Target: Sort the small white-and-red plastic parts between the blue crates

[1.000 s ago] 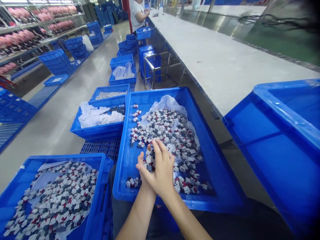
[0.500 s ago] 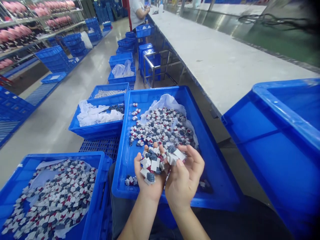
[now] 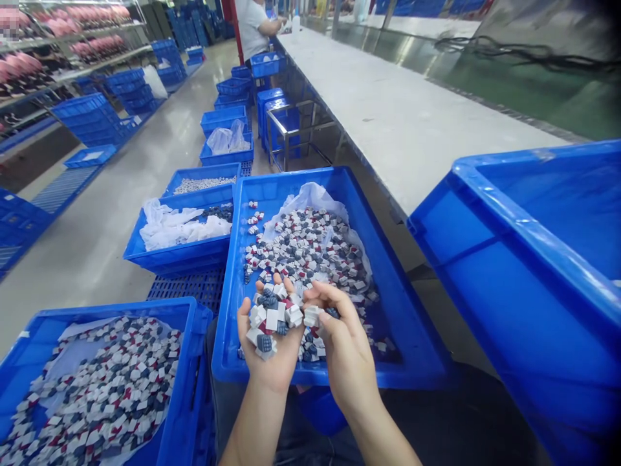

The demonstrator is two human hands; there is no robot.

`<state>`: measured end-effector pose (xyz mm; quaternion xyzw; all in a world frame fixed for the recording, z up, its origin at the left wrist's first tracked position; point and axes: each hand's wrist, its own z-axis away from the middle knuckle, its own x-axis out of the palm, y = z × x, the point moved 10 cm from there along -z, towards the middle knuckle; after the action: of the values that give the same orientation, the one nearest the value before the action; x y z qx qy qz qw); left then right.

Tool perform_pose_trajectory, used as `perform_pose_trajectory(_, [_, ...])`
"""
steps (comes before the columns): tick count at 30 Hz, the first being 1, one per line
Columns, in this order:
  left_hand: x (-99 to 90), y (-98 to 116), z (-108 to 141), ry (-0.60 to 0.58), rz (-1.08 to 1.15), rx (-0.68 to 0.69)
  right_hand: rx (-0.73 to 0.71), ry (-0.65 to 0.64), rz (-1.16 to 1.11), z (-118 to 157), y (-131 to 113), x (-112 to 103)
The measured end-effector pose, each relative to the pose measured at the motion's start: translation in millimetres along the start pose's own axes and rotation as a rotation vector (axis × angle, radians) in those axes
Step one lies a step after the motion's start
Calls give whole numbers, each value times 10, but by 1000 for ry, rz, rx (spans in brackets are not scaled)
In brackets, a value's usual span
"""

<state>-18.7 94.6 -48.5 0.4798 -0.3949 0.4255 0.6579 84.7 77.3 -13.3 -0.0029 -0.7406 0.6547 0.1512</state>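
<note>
My left hand [image 3: 272,366] is cupped palm up over the near part of a blue crate [image 3: 402,323]. A heap of small white, grey and dark red plastic pieces [image 3: 272,318] fills its palm. Just right of it, my right hand [image 3: 347,343] pinches a white and dark plastic piece [image 3: 313,316] between thumb and fingers. Below and beyond both hands, a large pile of the same pieces [image 3: 310,249] lies in the crate, partly on a clear plastic bag [image 3: 315,194]. What the right palm may hold is hidden.
At left stands another blue crate [image 3: 187,362] of similar pieces. More crates run along the floor, one with white bags [image 3: 174,226]. An empty-looking tilted blue bin [image 3: 485,272] is at right beside a long white table [image 3: 388,110]. A person [image 3: 252,29] stands at the far end.
My right hand has drawn a little apart from the left and holds fewer pieces at its fingertips. The left hand keeps its heap. The view has shifted slightly.
</note>
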Motion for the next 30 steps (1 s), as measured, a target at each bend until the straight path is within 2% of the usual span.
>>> perform_pose_trajectory(3, [6, -2, 26, 23, 74, -20, -32, -44, 74, -29, -88, -7])
perform_pose_trajectory(8, [48, -6, 78, 47, 142, -27, -193, -303, 479, 0, -283, 197])
perform_pose_trajectory(10, [49, -27, 88, 48, 164, -38, -228, -301, 516, 3, -323, 197])
perform_pose_trajectory(13, [66, -75, 96, 28, 214, -80, -232, -242, 456, -15, -337, 143])
perform_pose_trajectory(15, [71, -101, 103, 40, 258, -103, -138, -183, 354, -46, -256, 64])
perform_pose_trajectory(17, [65, -113, 113, 77, 296, -110, 17, -130, 223, -63, -107, -15])
perform_pose_trajectory(20, [53, -116, 131, 132, 321, -95, 194, -97, 9, -47, 80, -53])
perform_pose_trajectory(25, [38, -162, 155, 167, 353, -107, 395, -11, -298, -5, 313, -73])
perform_pose_trajectory(30, [32, -180, 153, 175, 372, -112, 505, 45, -433, 33, 418, -56])
